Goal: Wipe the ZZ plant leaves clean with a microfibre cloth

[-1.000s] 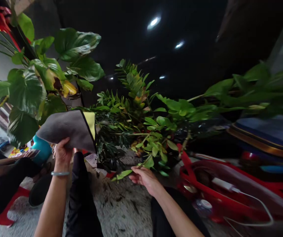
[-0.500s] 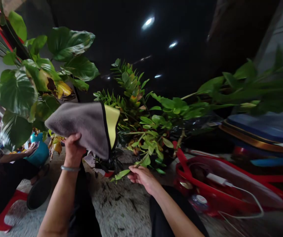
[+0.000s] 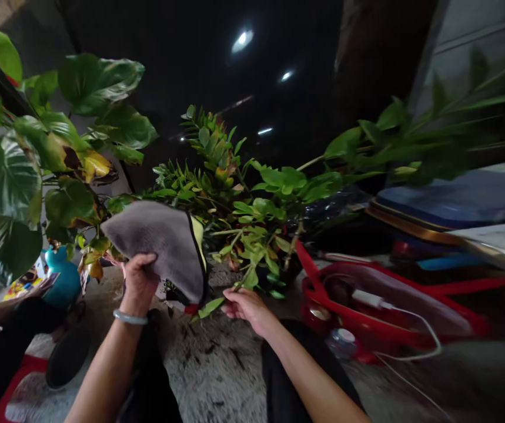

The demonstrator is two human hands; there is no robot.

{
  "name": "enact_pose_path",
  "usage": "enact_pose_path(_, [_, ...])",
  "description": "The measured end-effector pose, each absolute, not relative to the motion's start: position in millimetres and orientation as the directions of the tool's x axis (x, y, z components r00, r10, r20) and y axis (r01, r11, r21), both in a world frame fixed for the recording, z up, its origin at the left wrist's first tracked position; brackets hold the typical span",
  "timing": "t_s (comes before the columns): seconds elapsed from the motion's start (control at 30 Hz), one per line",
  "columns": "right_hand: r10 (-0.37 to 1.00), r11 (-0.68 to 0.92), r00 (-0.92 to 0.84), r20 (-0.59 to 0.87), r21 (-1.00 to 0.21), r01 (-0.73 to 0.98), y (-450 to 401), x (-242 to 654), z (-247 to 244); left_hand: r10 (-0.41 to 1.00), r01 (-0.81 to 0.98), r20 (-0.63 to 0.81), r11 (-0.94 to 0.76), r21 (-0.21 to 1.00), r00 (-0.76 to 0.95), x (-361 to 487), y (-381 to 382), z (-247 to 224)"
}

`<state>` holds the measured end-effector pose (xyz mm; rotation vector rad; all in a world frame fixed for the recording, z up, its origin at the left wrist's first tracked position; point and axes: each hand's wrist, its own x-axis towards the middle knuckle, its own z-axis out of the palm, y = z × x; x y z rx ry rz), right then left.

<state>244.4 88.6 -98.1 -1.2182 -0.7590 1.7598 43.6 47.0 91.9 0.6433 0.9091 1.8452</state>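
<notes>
A grey cloth (image 3: 159, 241) with a yellow reverse and black edging hangs from my left hand (image 3: 140, 282), its thumb pressed on the grey side. A pale bangle circles that wrist. My right hand (image 3: 246, 308) pinches a leafy stem (image 3: 237, 286) near its tip, and a green leaf (image 3: 210, 307) sticks out to the left of the fingers. The stem belongs to a potted plant (image 3: 265, 229) with small oval leaves, standing in front of me. Cloth and right hand are apart.
Large-leaved foliage (image 3: 9, 170) rises at the left, above a teal vase (image 3: 64, 279). Beside a dark bucket (image 3: 67, 358) sits another person, partly visible. On the right stands a red bag (image 3: 393, 346) holding a white charger with a cable (image 3: 428, 329), near a small bottle (image 3: 343, 341).
The scene has shifted left as my head turned right. My left hand has lowered the cloth a little, and less of its yellow side shows. My right hand keeps its pinch on the stem.
</notes>
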Motion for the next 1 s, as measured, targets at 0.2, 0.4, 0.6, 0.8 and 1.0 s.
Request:
enact_pose_path(0.2, [0.874, -0.481, -0.255, -0.413, -0.811, -0.333, 81, 234, -87, 0.882, -0.426, -0.034, -0.193, 0.884, -0.47, 47, 72, 56])
enact_pose_path(0.4, [0.874, -0.483, -0.176, -0.454, -0.853, -0.199, 80, 245, -89, 0.768, -0.497, -0.554, 0.362, 0.789, -0.321, 32, -6, -49])
enact_pose_path(0.6, [0.888, -0.457, -0.147, -0.435, -0.867, -0.197, 78, 249, -90, 0.837, -0.52, -0.496, 0.325, 0.79, -0.231, 16, -39, -47])
enact_pose_path(0.8, [0.887, -0.46, -0.094, -0.452, -0.882, -0.101, 69, 247, -91, 0.859, -0.702, -0.376, 0.028, 0.712, -0.348, 17, -44, -34])
enact_pose_path(1.0, [0.93, -0.368, -0.099, -0.355, -0.894, -0.256, 9, 222, -85, 0.863, -0.726, -0.292, -0.117, 0.678, -0.412, 17, -47, -34])
